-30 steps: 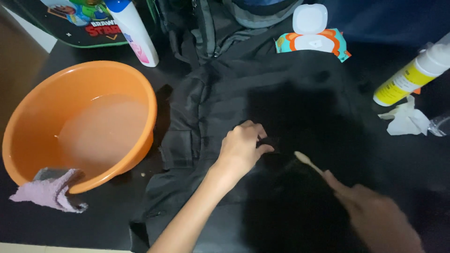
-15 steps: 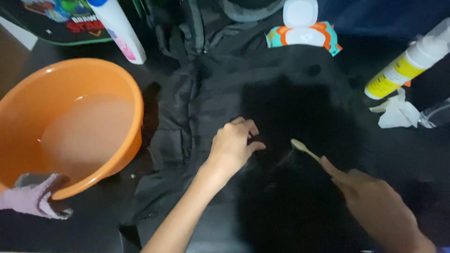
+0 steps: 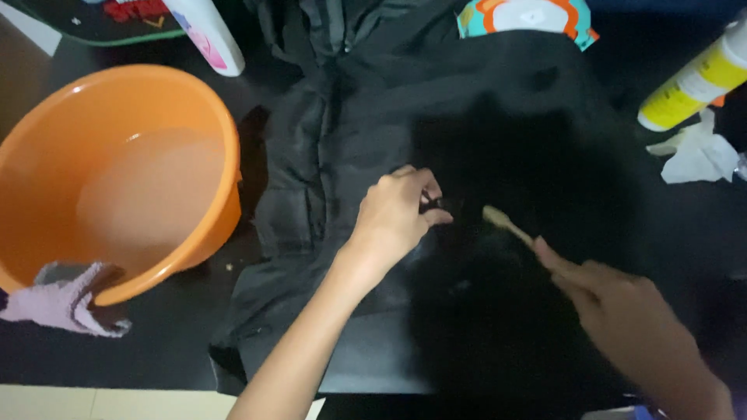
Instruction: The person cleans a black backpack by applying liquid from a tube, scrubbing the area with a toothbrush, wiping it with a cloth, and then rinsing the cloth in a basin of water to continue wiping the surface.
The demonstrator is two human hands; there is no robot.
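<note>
A dark tabletop (image 3: 179, 342) carries everything here, and it is so dark that its edges blend into the black jacket (image 3: 327, 171) spread flat across its middle. The jacket lies directly under both hands. The left hand (image 3: 397, 218) rests on it with fingers (image 3: 424, 194) curled shut, pinching a small fold of the cloth. Just to the right of those fingers, the pale head of a small brush (image 3: 498, 220) touches the cloth; the right hand (image 3: 622, 311) grips its handle, fingers closed around it.

The jacket looks soft, padded and limp, so it would likely bunch and slide under scrubbing unless pinned close to the spot, as the left fingers now do. It looks light and is best taken by a seam or a pinched fold. The brush looks thin, stiff and light, held well back on the handle.

Well to the left of the left fingers stands an orange basin (image 3: 47, 155) with cloudy water, a pinkish rag (image 3: 66, 303) draped over its rim. A white bottle (image 3: 206, 35) lies beyond it. Up past the right fingers are a yellow-and-white bottle (image 3: 692, 85), a crumpled white tissue (image 3: 696, 155) and a colourful packet (image 3: 529, 15).

The jacket's right half is lost in deep shadow, most of the brush handle is hidden by the hand, and both bottles and the packet are cut off at the frame's edge.
</note>
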